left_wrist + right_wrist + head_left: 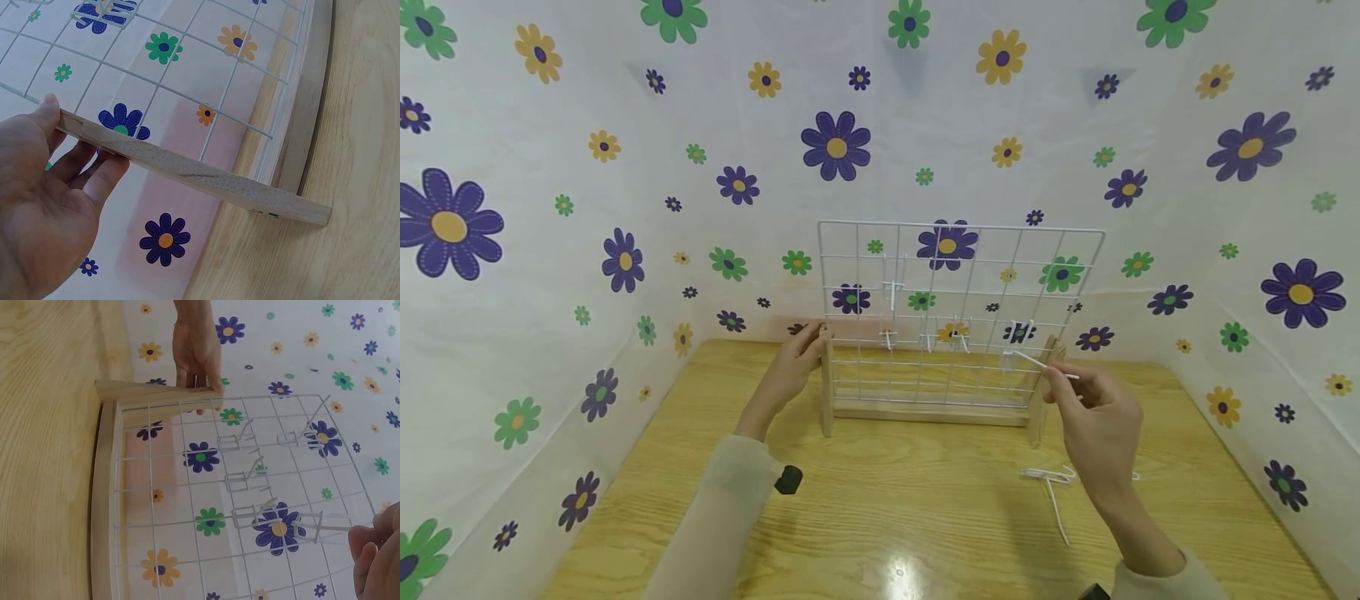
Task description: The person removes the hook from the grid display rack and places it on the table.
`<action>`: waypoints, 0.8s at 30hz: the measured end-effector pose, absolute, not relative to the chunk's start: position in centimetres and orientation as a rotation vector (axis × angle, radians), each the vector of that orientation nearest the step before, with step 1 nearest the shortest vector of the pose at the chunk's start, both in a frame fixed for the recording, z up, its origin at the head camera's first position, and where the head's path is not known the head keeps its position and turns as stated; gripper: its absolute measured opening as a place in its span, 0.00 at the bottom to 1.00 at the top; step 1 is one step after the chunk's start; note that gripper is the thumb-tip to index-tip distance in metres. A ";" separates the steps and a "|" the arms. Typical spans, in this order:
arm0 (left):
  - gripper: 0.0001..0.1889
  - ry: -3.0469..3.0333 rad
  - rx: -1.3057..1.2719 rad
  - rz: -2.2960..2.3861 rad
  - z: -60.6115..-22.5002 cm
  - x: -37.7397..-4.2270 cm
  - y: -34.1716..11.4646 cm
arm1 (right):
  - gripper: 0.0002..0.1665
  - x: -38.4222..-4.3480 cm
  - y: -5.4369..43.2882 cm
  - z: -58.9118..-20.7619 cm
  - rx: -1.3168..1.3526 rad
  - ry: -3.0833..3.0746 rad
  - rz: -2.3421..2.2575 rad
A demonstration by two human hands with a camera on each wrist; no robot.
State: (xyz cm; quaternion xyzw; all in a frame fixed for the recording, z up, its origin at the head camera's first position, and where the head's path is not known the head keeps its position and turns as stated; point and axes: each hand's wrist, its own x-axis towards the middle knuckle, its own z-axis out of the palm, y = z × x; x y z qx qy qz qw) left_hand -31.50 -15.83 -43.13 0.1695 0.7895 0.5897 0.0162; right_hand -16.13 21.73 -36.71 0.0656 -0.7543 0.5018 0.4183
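Observation:
A white wire grid panel [970,379] stands in a wooden base. My left hand [790,371] grips the base's left upright [187,169], its thumb on one side and fingers on the other in the left wrist view. Between thumb and fingers, my right hand [1097,417] pinches the stem of a white wire hook [334,527]. That hook's bracket end is at the right part of the grid; whether it is seated on the wires I cannot tell. One hook [892,292] hangs higher on the grid, with three others in a row below it.
Loose white hooks [1048,475] lie on the wooden table [887,500] in front of the stand's right side, near my right forearm. A flower-patterned cloth [760,133] surrounds the table at the back and both sides.

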 end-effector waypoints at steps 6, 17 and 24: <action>0.30 2.439 0.552 1.850 -43.1 -31.4 -15.9 | 0.03 -15.7 22.0 -37.5 0.161 -1.909 1.275; 0.31 2.429 0.523 1.862 -43.2 -31.4 -15.8 | 0.04 -14.7 22.1 -38.6 0.104 -1.940 1.327; 0.31 2.440 0.542 1.850 -43.1 -31.3 -15.8 | 0.03 -14.0 22.0 -39.3 0.052 -1.967 1.357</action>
